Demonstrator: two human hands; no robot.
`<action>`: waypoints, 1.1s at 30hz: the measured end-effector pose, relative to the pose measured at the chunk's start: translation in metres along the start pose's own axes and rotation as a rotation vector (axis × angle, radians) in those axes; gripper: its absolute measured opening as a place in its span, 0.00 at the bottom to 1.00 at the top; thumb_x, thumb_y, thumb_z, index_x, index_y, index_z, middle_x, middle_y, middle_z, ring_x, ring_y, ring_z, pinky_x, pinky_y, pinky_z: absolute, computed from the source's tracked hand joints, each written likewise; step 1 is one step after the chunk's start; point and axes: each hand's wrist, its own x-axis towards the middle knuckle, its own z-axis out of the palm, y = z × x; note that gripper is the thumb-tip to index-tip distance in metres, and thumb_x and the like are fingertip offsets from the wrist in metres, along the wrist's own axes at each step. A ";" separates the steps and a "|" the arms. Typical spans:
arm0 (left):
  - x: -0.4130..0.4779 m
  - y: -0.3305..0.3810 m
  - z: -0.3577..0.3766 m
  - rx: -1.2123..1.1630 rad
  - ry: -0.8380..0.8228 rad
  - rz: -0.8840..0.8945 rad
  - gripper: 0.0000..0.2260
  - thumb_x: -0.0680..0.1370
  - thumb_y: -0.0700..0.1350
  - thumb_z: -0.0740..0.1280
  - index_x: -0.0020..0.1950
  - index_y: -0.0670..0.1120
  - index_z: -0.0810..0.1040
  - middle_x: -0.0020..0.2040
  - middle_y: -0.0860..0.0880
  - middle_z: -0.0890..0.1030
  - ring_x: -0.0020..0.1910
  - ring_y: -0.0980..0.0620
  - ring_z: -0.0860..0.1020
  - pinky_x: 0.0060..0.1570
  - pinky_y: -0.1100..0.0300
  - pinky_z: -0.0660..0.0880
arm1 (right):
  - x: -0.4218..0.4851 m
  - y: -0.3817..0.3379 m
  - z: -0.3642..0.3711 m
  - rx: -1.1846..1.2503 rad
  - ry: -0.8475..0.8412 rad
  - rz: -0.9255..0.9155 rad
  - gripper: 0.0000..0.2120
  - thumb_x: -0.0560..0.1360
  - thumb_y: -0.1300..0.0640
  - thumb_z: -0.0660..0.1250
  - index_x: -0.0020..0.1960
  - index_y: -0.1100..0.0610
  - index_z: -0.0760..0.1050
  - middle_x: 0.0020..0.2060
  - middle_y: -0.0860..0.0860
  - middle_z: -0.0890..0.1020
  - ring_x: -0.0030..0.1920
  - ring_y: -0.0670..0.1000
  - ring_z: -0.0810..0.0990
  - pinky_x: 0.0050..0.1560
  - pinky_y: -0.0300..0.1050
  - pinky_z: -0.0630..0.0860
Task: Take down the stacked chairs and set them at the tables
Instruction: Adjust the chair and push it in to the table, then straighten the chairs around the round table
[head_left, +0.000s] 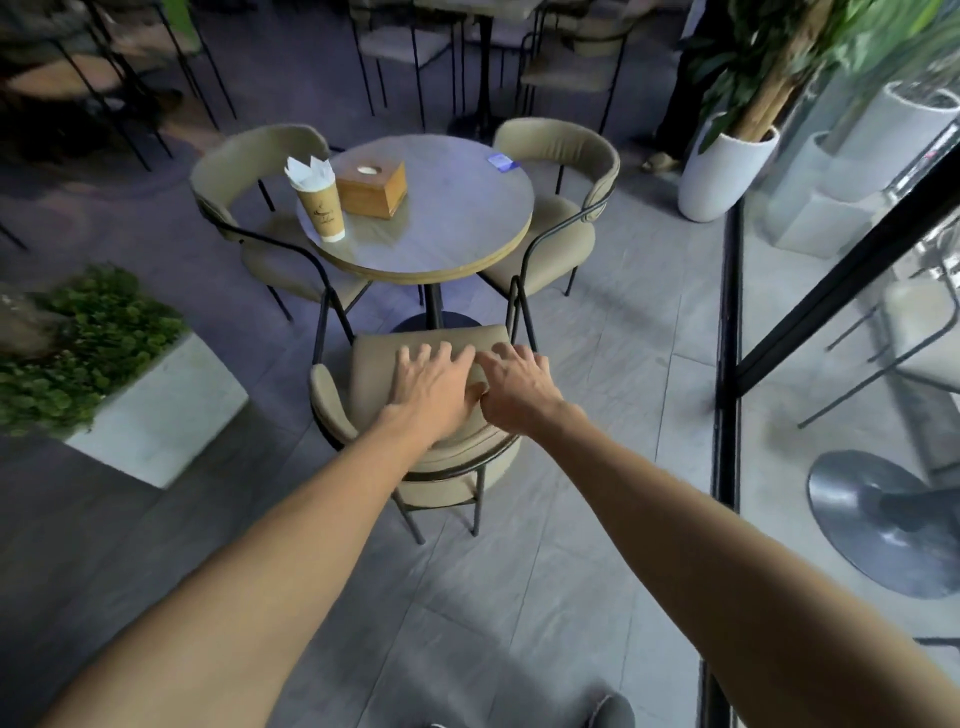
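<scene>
Just in front of me stands a beige padded chair (452, 467) with a black metal frame. A second chair (374, 358) lies upside down on it, its black legs pointing up towards the round table (467, 265). My left hand (436, 384) and my right hand (519, 387) rest side by side on the upturned seat, fingers spread, thumbs nearly touching. Two more beige chairs stand at the table, one on its left (260, 166) and one on its right (561, 156).
On the table are a paper cup (322, 208), a wooden tissue box (371, 189) and a small blue card (504, 162). A concrete planter (156, 415) sits at left, a white plant pot (727, 171) and a glass wall's black frame (727, 364) at right. More tables and chairs stand behind.
</scene>
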 end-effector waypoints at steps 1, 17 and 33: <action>0.004 0.006 -0.012 0.005 0.013 0.004 0.24 0.82 0.58 0.58 0.76 0.50 0.63 0.69 0.43 0.73 0.68 0.40 0.71 0.67 0.43 0.62 | -0.001 0.003 -0.014 -0.001 0.014 -0.007 0.25 0.78 0.50 0.61 0.74 0.53 0.65 0.68 0.56 0.71 0.69 0.60 0.66 0.69 0.59 0.63; 0.113 0.136 -0.057 0.005 -0.042 -0.142 0.22 0.82 0.59 0.56 0.73 0.50 0.66 0.66 0.41 0.74 0.64 0.38 0.72 0.64 0.42 0.64 | 0.041 0.172 -0.120 -0.130 -0.134 -0.121 0.25 0.77 0.54 0.62 0.74 0.52 0.66 0.69 0.57 0.71 0.69 0.60 0.67 0.68 0.60 0.64; 0.365 0.229 -0.058 0.004 -0.069 -0.124 0.20 0.82 0.58 0.57 0.69 0.50 0.68 0.64 0.43 0.75 0.63 0.40 0.74 0.62 0.44 0.65 | 0.211 0.353 -0.171 -0.163 -0.151 -0.126 0.27 0.75 0.54 0.64 0.74 0.51 0.65 0.69 0.55 0.71 0.68 0.59 0.67 0.67 0.58 0.64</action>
